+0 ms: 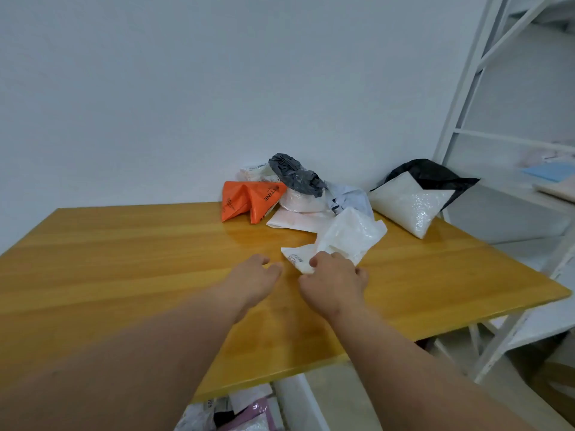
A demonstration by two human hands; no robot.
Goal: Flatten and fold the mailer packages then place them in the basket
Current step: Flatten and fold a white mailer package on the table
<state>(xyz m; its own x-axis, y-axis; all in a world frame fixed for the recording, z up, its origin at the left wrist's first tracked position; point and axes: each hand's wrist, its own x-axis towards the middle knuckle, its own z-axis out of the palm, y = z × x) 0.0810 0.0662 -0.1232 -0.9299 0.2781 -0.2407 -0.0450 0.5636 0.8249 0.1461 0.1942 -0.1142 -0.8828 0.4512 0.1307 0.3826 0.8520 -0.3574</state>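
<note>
Because only one corner is pinched, these are the weak spots, nearest first:
right hand: fingers curled round the near corner of the white bubble mailer; dragged from that one corner, I judge the slick film may slip out or bunch up.
left hand: relaxed, holding nothing, just beside the mailer; without its help the fold may go crooked.
white bubble mailer: crumpled, puffy, label at the near edge, lying mid-desk.
pile: orange, grey and white mailers heaped against the wall; a hard tug could snag them.
basket: not identifiable.
</note>
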